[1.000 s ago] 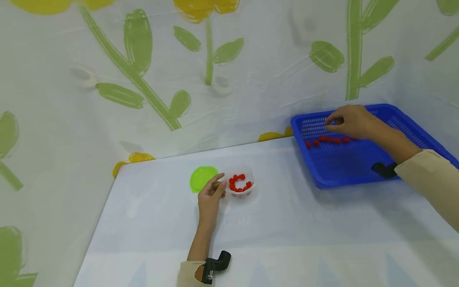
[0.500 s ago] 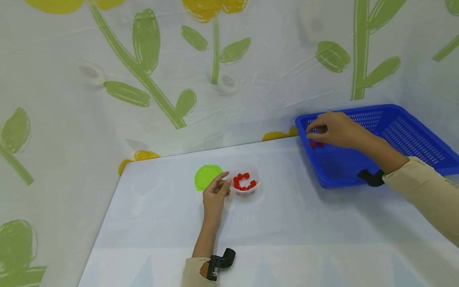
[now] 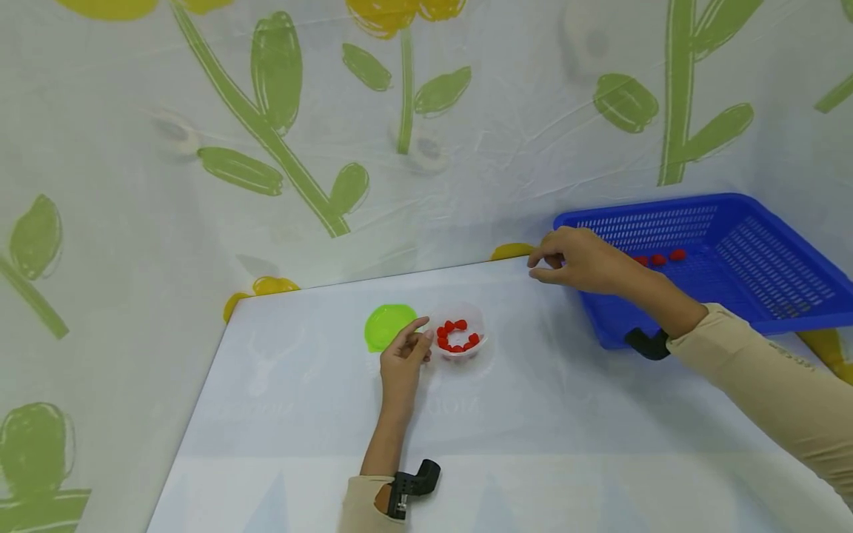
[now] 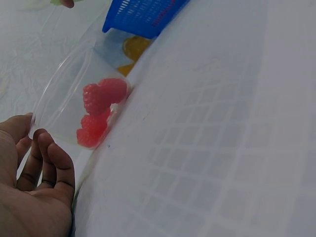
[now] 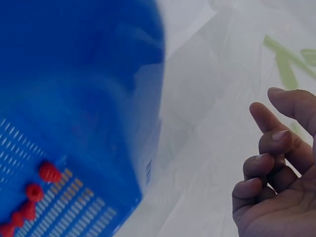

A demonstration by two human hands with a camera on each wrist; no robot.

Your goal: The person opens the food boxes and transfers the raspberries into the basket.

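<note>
A clear plastic cup [image 3: 460,342] stands on the white table, with several red raspberries [image 4: 101,101] at its bottom. My left hand [image 3: 404,363] is on its left side, pinching the rim between thumb and fingers in the left wrist view. Between the cup and the blue basket [image 3: 766,314], my right hand [image 3: 576,259] hangs in the air just past the basket's left edge. Its fingers are bent loosely, thumb and index finger apart, and nothing shows between them in the right wrist view. More red raspberries [image 5: 34,192] lie in a row in the basket, partly hidden by the right hand in the head view.
A bright green lid [image 3: 389,327] lies just behind the left hand. A white sheet [image 3: 506,148] printed with green leaves and yellow flowers rises behind the table. The basket's raised rim stands to the right of the cup.
My right hand has moved left and a little down, from over the basket to beyond its left edge. The left hand stays at the cup; the head view has shifted slightly.
</note>
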